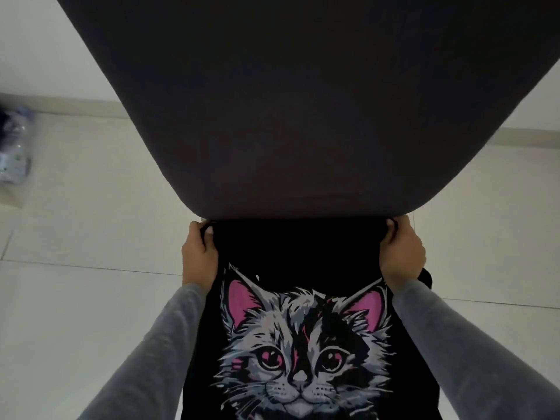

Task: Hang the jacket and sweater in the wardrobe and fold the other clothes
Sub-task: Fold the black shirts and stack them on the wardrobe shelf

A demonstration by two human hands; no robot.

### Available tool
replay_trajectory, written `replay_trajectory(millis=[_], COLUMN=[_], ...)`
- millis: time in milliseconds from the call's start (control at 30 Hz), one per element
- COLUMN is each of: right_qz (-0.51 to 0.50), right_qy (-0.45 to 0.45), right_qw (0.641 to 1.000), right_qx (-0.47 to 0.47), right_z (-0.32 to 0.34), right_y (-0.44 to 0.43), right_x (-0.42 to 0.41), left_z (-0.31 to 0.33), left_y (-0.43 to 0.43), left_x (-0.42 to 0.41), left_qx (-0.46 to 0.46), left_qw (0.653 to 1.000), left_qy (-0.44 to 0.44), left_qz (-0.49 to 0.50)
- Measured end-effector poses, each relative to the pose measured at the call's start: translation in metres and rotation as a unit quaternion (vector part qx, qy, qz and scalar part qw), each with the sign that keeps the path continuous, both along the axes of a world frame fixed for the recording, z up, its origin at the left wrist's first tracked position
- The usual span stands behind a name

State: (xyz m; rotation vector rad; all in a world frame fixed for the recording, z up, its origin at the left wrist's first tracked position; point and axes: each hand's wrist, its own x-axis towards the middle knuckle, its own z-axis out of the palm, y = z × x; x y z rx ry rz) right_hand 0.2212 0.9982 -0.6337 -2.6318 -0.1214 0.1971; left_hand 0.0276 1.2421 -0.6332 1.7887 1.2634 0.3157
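A black garment (298,250) with a large grey-and-pink cat print hangs in front of me, filling the lower middle of the view. My left hand (198,253) grips its upper left edge with curled fingers. My right hand (401,251) grips the upper right edge the same way. Both arms wear grey sleeves. The top edge of the garment sits right against the near edge of a wide dark brownish surface (303,101) that spreads across the upper view. Whether that surface is fabric or furniture is unclear.
Pale floor tiles (75,237) extend on the left and right below a white wall (45,40). A blurred bluish bundle (15,147) lies on the floor at the far left edge.
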Motion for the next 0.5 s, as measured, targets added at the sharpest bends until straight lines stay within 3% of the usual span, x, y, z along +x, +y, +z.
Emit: replay_trajectory(millis=[233, 400, 500], right_qz=[-0.038, -0.070, -0.085], right_qy=[-0.021, -0.013, -0.061], right_qw=[0.998, 0.997, 0.994], right_qx=[-0.049, 0.012, 0.042], right_z=[-0.014, -0.017, -0.016], right_y=[0.002, 0.003, 0.009], right_x=[0.009, 0.005, -0.009], left_z=[-0.014, -0.018, -0.011], left_y=[0.008, 0.003, -0.018], left_x=[0.007, 0.015, 0.009], left_qx=[0.055, 0.131, 0.178], left_qw=[0.997, 0.987, 0.977], left_qy=[0.046, 0.091, 0.098], left_qz=[0.036, 0.017, 0.063])
